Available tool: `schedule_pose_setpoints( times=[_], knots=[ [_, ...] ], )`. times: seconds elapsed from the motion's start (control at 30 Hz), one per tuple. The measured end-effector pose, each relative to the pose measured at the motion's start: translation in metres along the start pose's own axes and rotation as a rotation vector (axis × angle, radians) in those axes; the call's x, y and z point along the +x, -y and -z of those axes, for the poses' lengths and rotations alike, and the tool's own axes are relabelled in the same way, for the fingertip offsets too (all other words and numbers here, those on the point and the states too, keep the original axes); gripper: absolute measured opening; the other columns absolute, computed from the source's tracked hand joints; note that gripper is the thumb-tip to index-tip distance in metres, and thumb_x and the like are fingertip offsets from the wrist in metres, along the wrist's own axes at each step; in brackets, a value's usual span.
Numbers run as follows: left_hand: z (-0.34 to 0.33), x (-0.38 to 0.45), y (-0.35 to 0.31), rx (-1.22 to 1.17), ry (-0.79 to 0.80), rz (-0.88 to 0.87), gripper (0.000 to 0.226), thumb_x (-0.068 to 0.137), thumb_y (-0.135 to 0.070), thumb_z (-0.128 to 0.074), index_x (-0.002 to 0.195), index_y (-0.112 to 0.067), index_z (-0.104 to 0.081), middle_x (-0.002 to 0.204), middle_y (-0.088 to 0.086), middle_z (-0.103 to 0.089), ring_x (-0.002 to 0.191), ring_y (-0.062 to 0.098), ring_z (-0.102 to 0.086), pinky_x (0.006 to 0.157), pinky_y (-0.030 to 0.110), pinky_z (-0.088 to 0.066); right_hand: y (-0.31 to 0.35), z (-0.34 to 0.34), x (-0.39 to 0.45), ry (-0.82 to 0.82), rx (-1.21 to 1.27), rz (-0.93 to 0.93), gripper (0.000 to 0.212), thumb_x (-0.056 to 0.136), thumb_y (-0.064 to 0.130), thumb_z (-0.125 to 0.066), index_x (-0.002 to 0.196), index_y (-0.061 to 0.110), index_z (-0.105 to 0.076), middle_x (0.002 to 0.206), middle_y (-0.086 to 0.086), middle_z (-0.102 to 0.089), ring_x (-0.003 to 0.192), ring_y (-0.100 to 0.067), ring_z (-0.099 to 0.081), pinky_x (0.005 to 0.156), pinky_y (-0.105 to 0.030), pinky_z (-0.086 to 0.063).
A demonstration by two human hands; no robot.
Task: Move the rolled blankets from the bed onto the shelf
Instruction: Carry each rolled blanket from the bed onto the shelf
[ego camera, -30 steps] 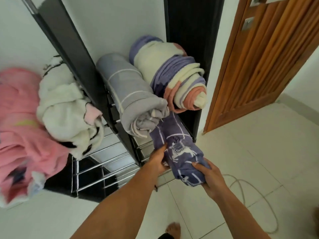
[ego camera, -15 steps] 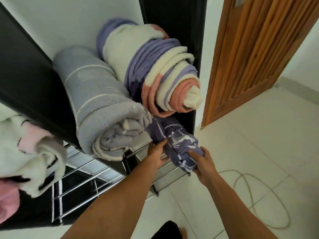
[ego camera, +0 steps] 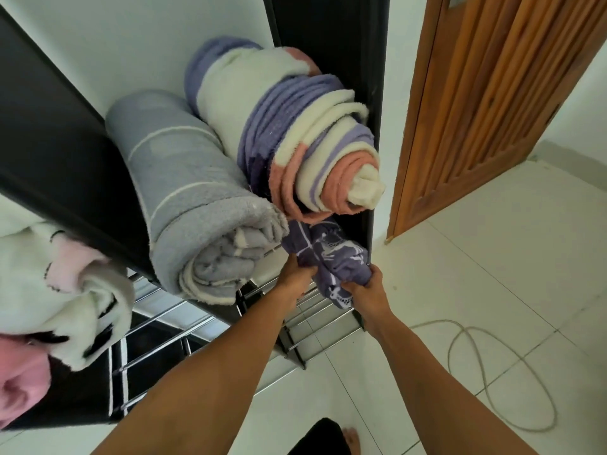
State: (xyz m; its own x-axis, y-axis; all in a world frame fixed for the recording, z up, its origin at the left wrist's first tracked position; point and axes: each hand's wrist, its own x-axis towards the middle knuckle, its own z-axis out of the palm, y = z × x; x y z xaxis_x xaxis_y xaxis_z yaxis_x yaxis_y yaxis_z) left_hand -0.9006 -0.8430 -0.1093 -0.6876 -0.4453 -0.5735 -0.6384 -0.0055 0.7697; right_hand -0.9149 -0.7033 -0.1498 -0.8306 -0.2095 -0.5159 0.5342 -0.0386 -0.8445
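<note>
At 9 o'clock a white fleece roll [ego camera: 59, 290] with black and pink markings sticks out of the left section of the black shelf [ego camera: 49, 152], and a pink roll [ego camera: 19, 376] shows just under it at the frame edge. Chrome rails [ego camera: 157, 326] of the lower tier run beneath. Toward the centre, a grey roll with thin white stripes [ego camera: 197, 205] lies on the upper tier, its spiral end facing the camera. Touching its right side, at about 12 o'clock, is a thicker roll banded in purple, cream and salmon [ego camera: 295, 139], pressed against the shelf's dark right panel. Directly under those two, a purple patterned blanket [ego camera: 331, 257] is partly inside the lower tier, its near end hanging out. The left hand [ego camera: 297, 279] is closed on the blanket's left side; the right hand [ego camera: 368, 290] is clenched around its bunched near end. At 3 o'clock stands a wooden door [ego camera: 486, 103], and a pale cord [ego camera: 476, 372] loops on the tiled floor at 4 o'clock.
</note>
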Motion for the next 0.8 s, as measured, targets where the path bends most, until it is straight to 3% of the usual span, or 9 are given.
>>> schedule_pose_setpoints(
  times=[0.07,0.17,0.2,0.27,0.33,0.5,0.6,0.67,0.8],
  knots=[
    [-0.001,-0.004,-0.002,0.107,0.002,-0.013,0.056,0.094,-0.006,-0.051,0.145,-0.014,-0.032,0.145,0.010,-0.046,0.129,0.029,-0.047,0.100,0.037,-0.045,0.002,0.003,-0.002,-0.017,-0.026,-0.026,0.072,0.087,0.003,-0.061,0.146,0.014,-0.022,0.131,-0.010,-0.050,0.116,-0.033,-0.056,0.098,-0.049,-0.049],
    [0.000,-0.011,0.000,0.207,0.010,0.007,0.069,0.090,-0.011,-0.057,0.150,-0.018,-0.023,0.147,0.010,-0.044,0.130,0.030,-0.047,0.107,0.042,-0.043,0.003,0.012,-0.014,-0.022,-0.070,-0.075,0.066,0.089,0.005,-0.058,0.145,0.012,-0.024,0.127,-0.010,-0.051,0.104,-0.029,-0.060,0.080,-0.036,-0.055],
    [0.000,-0.017,0.001,0.233,0.016,0.025,0.073,0.089,-0.015,-0.058,0.152,-0.020,-0.020,0.148,0.011,-0.043,0.131,0.031,-0.047,0.107,0.044,-0.043,0.002,0.017,-0.019,-0.025,-0.085,-0.091,0.067,0.089,0.005,-0.058,0.146,0.012,-0.023,0.129,-0.010,-0.052,0.102,-0.028,-0.061,0.080,-0.035,-0.054],
    [-0.001,-0.031,0.003,0.273,0.031,0.043,0.078,0.089,-0.020,-0.059,0.153,-0.027,-0.014,0.149,0.010,-0.041,0.131,0.032,-0.046,0.107,0.045,-0.043,0.001,0.027,-0.031,-0.056,-0.115,-0.139,0.074,0.088,0.007,-0.059,0.149,0.013,-0.019,0.139,-0.013,-0.047,0.114,-0.031,-0.057,0.095,-0.042,-0.049],
    [-0.003,-0.049,0.007,0.319,0.047,0.040,0.077,0.089,-0.026,-0.059,0.153,-0.028,-0.015,0.149,0.010,-0.041,0.131,0.032,-0.047,0.107,0.044,-0.043,-0.001,0.038,-0.048,-0.086,-0.114,-0.180,0.077,0.087,0.012,-0.062,0.151,0.014,-0.018,0.140,-0.014,-0.045,0.119,-0.031,-0.052,0.102,-0.046,-0.045],
    [-0.018,-0.107,0.020,0.416,0.087,-0.011,0.063,0.090,-0.021,-0.055,0.147,-0.016,-0.030,0.148,0.012,-0.042,0.134,0.029,-0.043,0.109,0.037,-0.038,-0.006,0.076,-0.111,-0.094,-0.018,-0.218,0.062,0.088,0.011,-0.060,0.143,0.012,-0.032,0.116,-0.011,-0.054,0.098,-0.022,-0.055,0.091,-0.038,-0.050],
    [-0.038,-0.159,0.025,0.448,0.165,-0.085,0.029,0.091,-0.018,-0.055,0.120,-0.016,-0.054,0.119,0.009,-0.058,0.109,0.026,-0.056,0.093,0.035,-0.046,-0.013,0.110,-0.158,-0.109,0.079,-0.215,0.049,0.088,0.004,-0.056,0.135,0.010,-0.042,0.106,-0.012,-0.059,0.094,-0.022,-0.056,0.084,-0.035,-0.052],
    [-0.059,-0.198,0.026,0.460,0.266,-0.106,0.010,0.093,-0.018,-0.055,0.102,-0.015,-0.054,0.104,0.009,-0.057,0.093,0.022,-0.055,0.074,0.029,-0.044,-0.019,0.142,-0.197,-0.123,0.139,-0.208,0.041,0.087,0.003,-0.057,0.127,0.010,-0.048,0.105,-0.012,-0.061,0.093,-0.022,-0.060,0.080,-0.032,-0.052],
    [-0.119,-0.270,0.027,0.478,0.451,-0.184,0.006,0.090,-0.021,-0.059,0.095,-0.017,-0.057,0.094,0.004,-0.060,0.074,0.014,-0.057,0.058,0.023,-0.036,-0.037,0.222,-0.295,-0.244,0.253,-0.180,0.028,0.088,0.003,-0.057,0.115,0.010,-0.056,0.101,-0.011,-0.066,0.086,-0.021,-0.063,0.074,-0.029,-0.052]
  ],
)
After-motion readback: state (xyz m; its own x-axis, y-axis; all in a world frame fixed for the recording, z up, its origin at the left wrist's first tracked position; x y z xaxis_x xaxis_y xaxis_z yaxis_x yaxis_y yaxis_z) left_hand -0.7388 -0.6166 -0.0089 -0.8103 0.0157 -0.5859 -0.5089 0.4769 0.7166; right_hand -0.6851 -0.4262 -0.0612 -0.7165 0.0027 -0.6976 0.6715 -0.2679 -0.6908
